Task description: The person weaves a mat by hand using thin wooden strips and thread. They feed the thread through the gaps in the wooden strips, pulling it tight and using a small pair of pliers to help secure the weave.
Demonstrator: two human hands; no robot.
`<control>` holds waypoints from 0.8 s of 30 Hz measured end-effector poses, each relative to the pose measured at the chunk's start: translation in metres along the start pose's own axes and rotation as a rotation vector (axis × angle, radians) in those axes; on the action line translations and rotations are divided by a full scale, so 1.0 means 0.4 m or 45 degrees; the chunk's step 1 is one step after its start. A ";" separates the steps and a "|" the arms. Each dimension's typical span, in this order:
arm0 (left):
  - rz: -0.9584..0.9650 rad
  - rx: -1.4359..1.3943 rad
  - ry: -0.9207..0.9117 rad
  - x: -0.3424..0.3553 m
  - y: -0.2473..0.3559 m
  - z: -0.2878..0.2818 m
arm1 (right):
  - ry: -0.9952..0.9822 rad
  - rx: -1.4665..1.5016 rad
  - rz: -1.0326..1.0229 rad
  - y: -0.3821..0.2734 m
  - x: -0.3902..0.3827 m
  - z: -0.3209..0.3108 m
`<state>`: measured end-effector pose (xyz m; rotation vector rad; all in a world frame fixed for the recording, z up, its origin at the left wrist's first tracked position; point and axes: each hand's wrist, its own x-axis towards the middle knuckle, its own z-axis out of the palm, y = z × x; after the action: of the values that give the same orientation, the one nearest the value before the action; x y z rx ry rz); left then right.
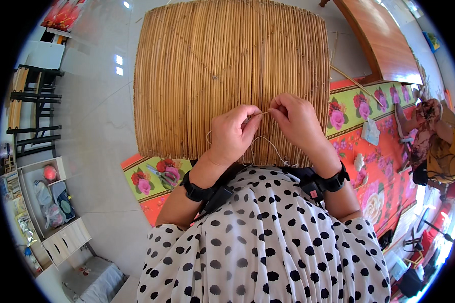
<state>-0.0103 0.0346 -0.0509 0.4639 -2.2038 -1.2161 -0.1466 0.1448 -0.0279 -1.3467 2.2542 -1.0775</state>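
Observation:
A panel of narrow tan reed stalks [187, 70], laid side by side, fills the upper middle of the view. Over its near half, my left hand [235, 134] is closed, with thumb and index finger pinched on a thin pale string [271, 144]. My right hand [298, 126], just to the right, pinches the same string, and a short length runs between my fingertips. The rest hangs in loops over the stalks below my hands. Whether anything else is inside my left fingers is hidden.
Around the panel are a red floral mat [376, 179], scissors [162, 177] and a wooden furniture piece [369, 35]. Another person [429, 131] sits at the right near a loose stick [356, 83]. Folded black-framed furniture [33, 101] and shelving [55, 197] stand at the left.

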 end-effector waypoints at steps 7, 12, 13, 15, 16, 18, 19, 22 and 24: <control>-0.142 -0.323 -0.057 0.000 0.011 -0.022 | -0.120 0.316 0.039 -0.041 -0.016 -0.016; -0.154 -0.303 -0.074 -0.004 0.003 -0.034 | -0.128 0.582 0.063 -0.063 -0.015 0.008; -0.156 -0.317 -0.066 -0.004 0.002 -0.034 | -0.131 0.612 0.079 -0.059 -0.015 0.016; -0.189 -0.329 -0.083 -0.003 0.000 -0.040 | -0.116 0.668 0.073 -0.053 -0.015 0.030; -0.206 -0.334 -0.091 -0.003 -0.001 -0.044 | -0.097 0.694 0.051 -0.051 -0.015 0.036; -0.286 -0.412 -0.124 -0.004 0.002 -0.050 | -0.073 0.758 0.047 -0.048 -0.014 0.044; -0.325 -0.452 -0.141 -0.004 0.004 -0.052 | -0.068 0.797 0.065 -0.048 -0.013 0.048; -0.348 -0.403 -0.159 -0.001 0.008 -0.056 | -0.069 0.848 0.114 -0.039 -0.013 0.061; -0.332 -0.403 -0.141 -0.001 0.006 -0.050 | -0.066 0.872 0.127 -0.037 -0.013 0.066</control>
<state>0.0025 0.0231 -0.0404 0.5760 -2.0313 -1.7335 -0.1193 0.1334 -0.0355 -0.9425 1.6454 -1.5555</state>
